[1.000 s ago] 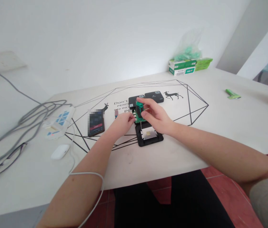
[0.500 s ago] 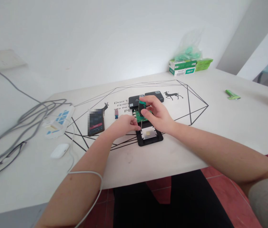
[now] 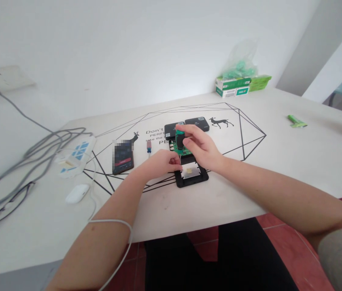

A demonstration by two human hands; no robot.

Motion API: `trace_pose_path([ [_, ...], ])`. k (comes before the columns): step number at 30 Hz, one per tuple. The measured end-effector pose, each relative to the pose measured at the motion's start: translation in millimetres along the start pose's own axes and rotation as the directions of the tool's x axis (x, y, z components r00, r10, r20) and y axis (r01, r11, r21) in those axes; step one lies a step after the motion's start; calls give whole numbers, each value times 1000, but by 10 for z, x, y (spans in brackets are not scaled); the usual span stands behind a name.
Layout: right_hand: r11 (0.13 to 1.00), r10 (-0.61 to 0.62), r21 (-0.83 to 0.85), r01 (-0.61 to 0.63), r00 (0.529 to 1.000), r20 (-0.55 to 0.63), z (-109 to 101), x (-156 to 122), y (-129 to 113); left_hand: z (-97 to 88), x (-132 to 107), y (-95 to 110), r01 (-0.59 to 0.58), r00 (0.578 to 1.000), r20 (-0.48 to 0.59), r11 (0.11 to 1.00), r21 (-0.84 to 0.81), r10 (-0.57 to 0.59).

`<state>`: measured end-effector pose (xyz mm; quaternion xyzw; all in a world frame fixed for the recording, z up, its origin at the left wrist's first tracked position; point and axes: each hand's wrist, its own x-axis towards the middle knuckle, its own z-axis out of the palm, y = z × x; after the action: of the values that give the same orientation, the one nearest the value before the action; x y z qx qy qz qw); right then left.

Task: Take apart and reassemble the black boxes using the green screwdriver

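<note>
My right hand (image 3: 201,146) grips the green and black handle of a screwdriver (image 3: 180,139), held upright with its shaft pointing down. Fingers curled together, my left hand (image 3: 166,162) is closed at the lower end of that shaft; whatever it pinches is hidden. Below the hands lies an open black casing (image 3: 201,178) with a silver metal plate (image 3: 190,170) in it. A green circuit board (image 3: 185,151) sits just behind the plate, partly covered by the screwdriver and my right hand.
Behind the board lie two black boxes, the left one (image 3: 171,128) and the right one (image 3: 197,123). Left are a small screwdriver (image 3: 149,146), a phone (image 3: 123,157), a white earbud case (image 3: 77,193) and a power strip (image 3: 76,157). Green-white cartons (image 3: 233,83) stand at the back.
The screwdriver handle has shifted slightly left and down in my right hand's grip. My left fingers have curled a little more and moved slightly right at the shaft's tip.
</note>
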<state>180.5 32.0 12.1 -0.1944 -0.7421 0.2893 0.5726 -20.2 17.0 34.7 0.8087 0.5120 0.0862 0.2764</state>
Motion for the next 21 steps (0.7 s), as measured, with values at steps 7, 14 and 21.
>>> trace_pose_path([
  [7,1000,30,-6,-30,999,-43,20,-10,37,-2,-1,4,-25,1000,-7,999,33,25],
  [14,999,31,10,-31,999,13,6,-10,27,-7,-3,5,-31,999,5,998,49,31],
  [21,999,38,-10,-38,998,-41,31,-12,51,-7,-6,17,-43,999,1,997,60,44],
])
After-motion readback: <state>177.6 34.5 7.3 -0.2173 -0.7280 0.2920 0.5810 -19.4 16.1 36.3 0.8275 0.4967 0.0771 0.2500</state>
